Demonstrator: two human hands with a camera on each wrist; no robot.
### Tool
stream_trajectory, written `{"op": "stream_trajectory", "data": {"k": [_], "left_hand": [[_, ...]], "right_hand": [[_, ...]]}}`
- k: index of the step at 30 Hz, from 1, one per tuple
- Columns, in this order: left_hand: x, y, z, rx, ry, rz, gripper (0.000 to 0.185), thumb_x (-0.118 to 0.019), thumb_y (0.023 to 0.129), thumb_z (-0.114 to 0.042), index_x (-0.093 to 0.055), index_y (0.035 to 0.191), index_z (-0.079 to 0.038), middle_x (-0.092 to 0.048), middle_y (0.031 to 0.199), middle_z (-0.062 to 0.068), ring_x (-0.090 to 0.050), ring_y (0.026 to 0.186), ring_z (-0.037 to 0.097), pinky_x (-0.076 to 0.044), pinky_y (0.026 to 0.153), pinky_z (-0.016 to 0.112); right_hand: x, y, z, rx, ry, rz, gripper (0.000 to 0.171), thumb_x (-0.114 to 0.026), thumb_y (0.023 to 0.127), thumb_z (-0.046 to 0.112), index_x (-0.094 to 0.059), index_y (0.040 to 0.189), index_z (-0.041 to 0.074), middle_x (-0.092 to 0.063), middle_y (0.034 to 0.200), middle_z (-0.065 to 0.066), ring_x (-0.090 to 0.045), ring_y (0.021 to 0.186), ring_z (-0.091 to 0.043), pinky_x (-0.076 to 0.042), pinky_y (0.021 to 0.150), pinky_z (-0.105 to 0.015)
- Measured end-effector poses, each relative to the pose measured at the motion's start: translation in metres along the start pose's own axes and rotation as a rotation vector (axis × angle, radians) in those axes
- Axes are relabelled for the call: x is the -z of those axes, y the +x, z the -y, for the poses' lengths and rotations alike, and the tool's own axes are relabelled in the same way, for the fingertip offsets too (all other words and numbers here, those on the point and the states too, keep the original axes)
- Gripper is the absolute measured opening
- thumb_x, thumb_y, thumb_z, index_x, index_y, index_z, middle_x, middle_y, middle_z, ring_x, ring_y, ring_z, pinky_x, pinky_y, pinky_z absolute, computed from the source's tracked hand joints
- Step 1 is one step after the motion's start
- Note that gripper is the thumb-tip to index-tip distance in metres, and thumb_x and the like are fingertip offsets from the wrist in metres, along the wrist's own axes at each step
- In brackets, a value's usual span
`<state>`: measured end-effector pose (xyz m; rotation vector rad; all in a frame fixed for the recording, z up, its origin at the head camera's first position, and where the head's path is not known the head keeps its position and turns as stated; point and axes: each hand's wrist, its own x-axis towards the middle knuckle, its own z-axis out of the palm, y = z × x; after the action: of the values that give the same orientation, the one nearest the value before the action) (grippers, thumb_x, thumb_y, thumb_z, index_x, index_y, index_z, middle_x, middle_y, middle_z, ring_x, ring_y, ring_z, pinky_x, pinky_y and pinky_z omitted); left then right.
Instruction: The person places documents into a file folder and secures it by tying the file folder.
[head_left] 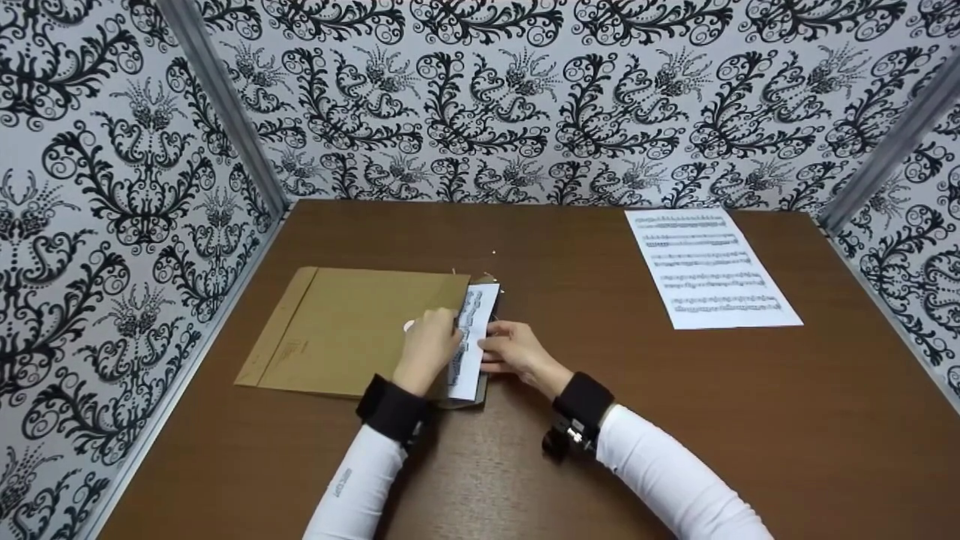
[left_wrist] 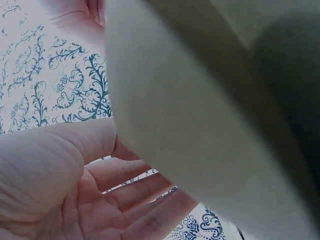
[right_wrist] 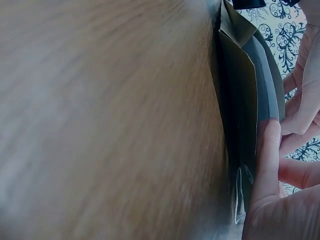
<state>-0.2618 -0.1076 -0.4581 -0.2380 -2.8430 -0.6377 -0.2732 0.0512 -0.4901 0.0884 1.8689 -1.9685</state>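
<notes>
A brown paper envelope (head_left: 345, 322) lies on the table with its opening to the right. White sheet music (head_left: 466, 382) sticks out of that opening. My left hand (head_left: 431, 341) grips the envelope's top layer near the opening; in the left wrist view, its thumb and fingers meet the brown paper's edge. From the right, my right hand (head_left: 517, 352) pinches the outer edge of the sheet music. In the right wrist view, its thumb (right_wrist: 270, 150) lies along the paper at the gaping mouth of the envelope (right_wrist: 237, 95). The rest of the inserted paper is hidden inside.
Another sheet of music (head_left: 712, 270) lies flat at the back right of the brown table (head_left: 675, 397). A white round button (head_left: 409, 325) shows beside my left hand. Patterned panels (head_left: 525, 97) enclose the table at the back and sides.
</notes>
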Motion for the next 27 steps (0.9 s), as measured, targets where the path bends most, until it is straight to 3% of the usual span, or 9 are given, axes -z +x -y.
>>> {"op": "stream_trajectory", "data": {"k": [11, 19, 27], "left_hand": [[-0.001, 0.0, 0.0, 0.005, 0.011, 0.006, 0.009, -0.069, 0.086, -0.007, -0.07, 0.079, -0.002, -0.077, 0.09, 0.024, -0.074, 0.08, 0.044, -0.053, 0.065, 0.054], [-0.001, 0.0, 0.0, 0.03, 0.01, 0.026, 0.009, -0.069, 0.088, -0.007, -0.072, 0.085, 0.001, -0.077, 0.092, 0.025, -0.074, 0.082, 0.044, -0.056, 0.068, 0.055], [-0.001, 0.0, 0.002, 0.01, 0.004, 0.005, 0.009, -0.069, 0.087, -0.006, -0.071, 0.083, 0.001, -0.076, 0.09, 0.025, -0.074, 0.081, 0.044, -0.056, 0.067, 0.055]], "right_hand": [[-0.007, 0.005, 0.003, -0.012, -0.062, -0.021, 0.037, -0.059, 0.098, -0.001, -0.055, 0.134, -0.01, -0.069, 0.095, -0.009, -0.071, 0.071, -0.01, -0.065, 0.073, -0.03], [-0.014, 0.009, 0.001, -0.018, -0.044, -0.021, 0.034, -0.058, 0.097, -0.003, -0.057, 0.13, -0.009, -0.069, 0.097, -0.009, -0.071, 0.071, -0.011, -0.065, 0.072, -0.03], [-0.019, 0.015, 0.003, -0.005, -0.055, -0.014, 0.028, -0.057, 0.096, -0.004, -0.06, 0.124, -0.008, -0.069, 0.086, -0.006, -0.071, 0.07, -0.013, -0.065, 0.07, -0.032]]}}
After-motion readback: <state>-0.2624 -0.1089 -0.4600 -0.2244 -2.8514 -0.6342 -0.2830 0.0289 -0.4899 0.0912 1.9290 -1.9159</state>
